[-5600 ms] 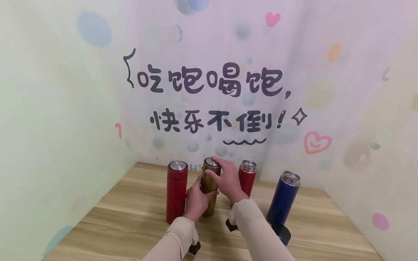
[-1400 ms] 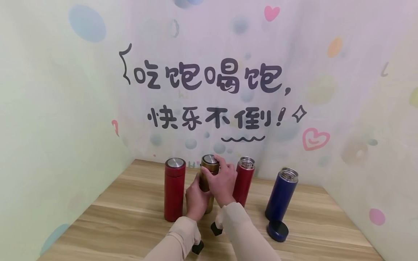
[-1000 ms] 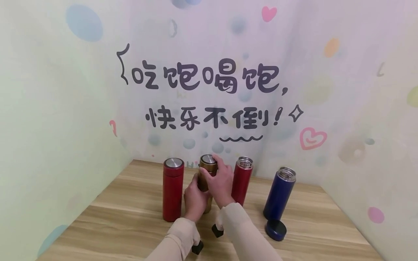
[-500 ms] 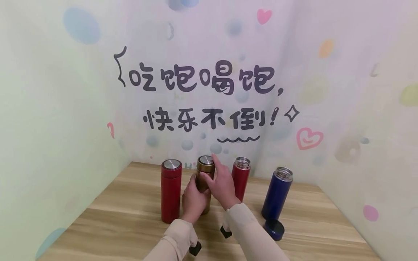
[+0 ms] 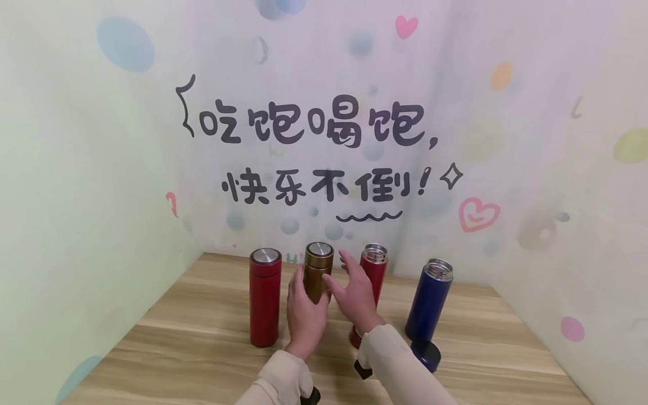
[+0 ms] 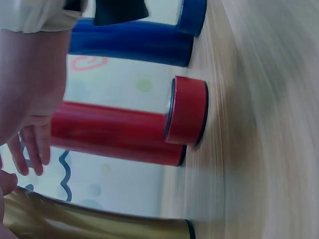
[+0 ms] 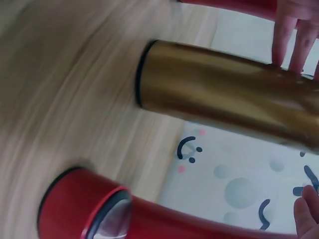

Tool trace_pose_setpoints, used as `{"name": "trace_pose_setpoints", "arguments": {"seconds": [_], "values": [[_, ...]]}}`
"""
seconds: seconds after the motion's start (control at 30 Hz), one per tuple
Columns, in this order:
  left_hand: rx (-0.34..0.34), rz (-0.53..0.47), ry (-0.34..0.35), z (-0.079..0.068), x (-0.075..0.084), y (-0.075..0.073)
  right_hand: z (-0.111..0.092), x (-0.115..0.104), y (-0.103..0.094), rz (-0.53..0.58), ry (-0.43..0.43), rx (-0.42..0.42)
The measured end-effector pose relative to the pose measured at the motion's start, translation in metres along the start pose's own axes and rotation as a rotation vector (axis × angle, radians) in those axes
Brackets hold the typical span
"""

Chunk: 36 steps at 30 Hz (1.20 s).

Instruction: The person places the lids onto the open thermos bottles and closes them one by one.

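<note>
A gold thermos bottle (image 5: 315,284) stands upright on the table with its silver-topped lid (image 5: 319,257) on. My left hand (image 5: 306,318) holds its body, fingers along the left side and thumb at the right. In the right wrist view, the bottle's base (image 7: 147,74) sits on the wood and several left fingertips touch its side. Just to the right, my right hand (image 5: 356,295) is spread, its fingers off the lid and its thumb near the bottle's body. Behind that hand is a red thermos bottle (image 5: 376,273) without a lid, its steel mouth showing.
Left of the gold one stands a lidded red thermos bottle (image 5: 265,306). A red lid (image 6: 188,112) sits before the uncapped red bottle. Further right are an uncapped blue thermos bottle (image 5: 429,304) and its blue lid (image 5: 426,354). A printed cloth wall (image 5: 283,67) closes off the back.
My right hand has let go of the gold bottle's lid, moved right and spread its fingers. The left hand still holds the body. Earlier the right hand gripped the lid.
</note>
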<state>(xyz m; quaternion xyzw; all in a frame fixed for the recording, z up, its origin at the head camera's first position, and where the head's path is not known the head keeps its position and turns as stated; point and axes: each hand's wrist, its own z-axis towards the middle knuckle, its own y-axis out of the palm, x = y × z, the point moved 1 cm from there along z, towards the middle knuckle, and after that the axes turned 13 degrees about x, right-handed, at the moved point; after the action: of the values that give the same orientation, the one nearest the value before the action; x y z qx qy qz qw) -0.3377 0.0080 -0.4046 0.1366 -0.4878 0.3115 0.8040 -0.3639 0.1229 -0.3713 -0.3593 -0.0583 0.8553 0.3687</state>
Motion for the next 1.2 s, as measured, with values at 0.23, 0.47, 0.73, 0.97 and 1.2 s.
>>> {"name": "trace_pose_setpoints", "arguments": {"seconds": [0.23,0.47,0.73,0.97,1.2], "values": [[0.072,-0.05,0.036,-0.008,0.001,-0.002,-0.009,0.012,-0.008,0.025,0.046,-0.011],[0.097,-0.093,0.04,-0.016,0.0,-0.002,-0.021,0.024,-0.016,-0.058,0.045,-0.014],[0.05,-0.082,0.068,-0.025,-0.002,0.005,-0.028,0.035,-0.02,-0.117,0.048,-0.005],[0.024,-0.113,0.082,-0.031,-0.004,0.012,-0.034,0.044,-0.026,-0.167,0.12,-0.047],[-0.003,-0.124,0.101,-0.038,-0.005,0.017,-0.04,0.057,-0.033,-0.178,0.185,-0.089]]}}
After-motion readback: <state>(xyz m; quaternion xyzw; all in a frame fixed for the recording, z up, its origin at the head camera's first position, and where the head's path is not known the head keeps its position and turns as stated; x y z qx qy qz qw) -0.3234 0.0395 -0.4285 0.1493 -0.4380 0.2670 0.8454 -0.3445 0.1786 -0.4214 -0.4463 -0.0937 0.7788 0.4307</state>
